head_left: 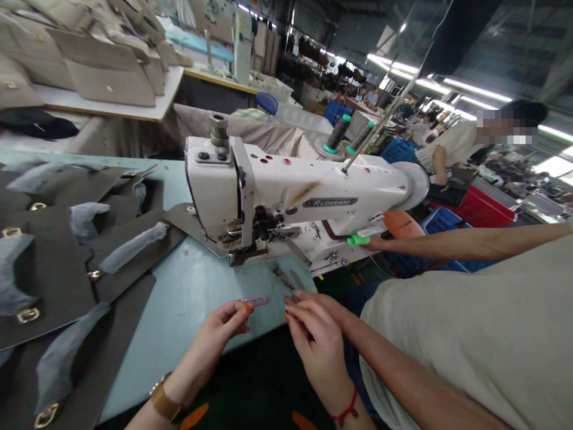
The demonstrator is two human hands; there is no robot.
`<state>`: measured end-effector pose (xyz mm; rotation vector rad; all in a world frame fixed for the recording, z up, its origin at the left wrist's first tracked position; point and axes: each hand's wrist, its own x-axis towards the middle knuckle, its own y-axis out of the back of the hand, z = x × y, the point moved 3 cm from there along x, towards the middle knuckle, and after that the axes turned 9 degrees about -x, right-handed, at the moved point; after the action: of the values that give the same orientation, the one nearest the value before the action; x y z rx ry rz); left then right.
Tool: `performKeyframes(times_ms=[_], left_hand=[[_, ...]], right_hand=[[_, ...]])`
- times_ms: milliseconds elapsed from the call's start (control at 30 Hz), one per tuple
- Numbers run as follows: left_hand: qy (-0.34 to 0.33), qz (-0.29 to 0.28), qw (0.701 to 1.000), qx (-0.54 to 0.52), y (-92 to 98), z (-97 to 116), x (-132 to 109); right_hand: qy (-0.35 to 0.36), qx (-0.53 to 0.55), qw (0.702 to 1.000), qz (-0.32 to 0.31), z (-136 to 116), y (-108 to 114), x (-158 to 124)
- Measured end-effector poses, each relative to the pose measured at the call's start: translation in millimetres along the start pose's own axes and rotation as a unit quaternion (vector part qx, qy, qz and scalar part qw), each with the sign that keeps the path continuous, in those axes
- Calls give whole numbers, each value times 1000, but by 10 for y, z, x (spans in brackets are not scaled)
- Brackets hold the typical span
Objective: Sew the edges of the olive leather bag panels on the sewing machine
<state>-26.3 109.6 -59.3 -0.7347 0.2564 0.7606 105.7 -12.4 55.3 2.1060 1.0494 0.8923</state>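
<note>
My left hand (228,322), with a gold watch at the wrist, pinches a pink paper clip (256,301) just above the light-blue table top (201,292). My right hand (316,334), wearing a red cord bracelet, has its thumb and fingers closed together. What lies between those fingertips, if anything, is too small to make out. Right behind it, overlapping it, is a co-worker's hand (329,304). Scissors-like metal snips (282,276) lie on the table beyond my right fingertips. The white sewing machine (277,185) stands in front of both hands.
Dark grey bag panels (49,257) with wrapped straps and gold buckles cover the left of the table. The co-worker's other hand (376,243) is at the machine's right end, near a green roll (358,239). Beige bags (102,71) are piled back left.
</note>
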Motion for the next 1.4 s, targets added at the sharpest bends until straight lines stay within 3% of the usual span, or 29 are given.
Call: performKeyframes(times_ms=[133,333,533,700,867,967,1067,1233,1400], left_hand=[[-3,23,999,27,64,-14,2],[-22,-9,999,34,11,-45,8],[37,-35,993,-104,-64,-97,-15],[49,-24,988,-144,-71,-120,-22],[59,-8,984,-167,-67,-70,-85],[66,6,978,-198,-47,-50,-91],[82,18,968,-238,-30,-78,-69],[89,-8,951,-295,-33,-134,-41],[100,-27,940,-324,-55,-115,-56]], right_hand=[[-36,31,998,36,30,155,13],[3,60,998,-27,-146,81,-152],[24,-97,994,30,-202,350,-31],[97,-191,977,-13,-210,364,152],[21,-273,962,-15,-120,381,48],[-10,-252,968,-8,-182,483,-59],[22,-152,988,31,-358,539,-127],[175,-25,984,12,-593,317,-207],[170,-7,985,-9,-592,-37,-264]])
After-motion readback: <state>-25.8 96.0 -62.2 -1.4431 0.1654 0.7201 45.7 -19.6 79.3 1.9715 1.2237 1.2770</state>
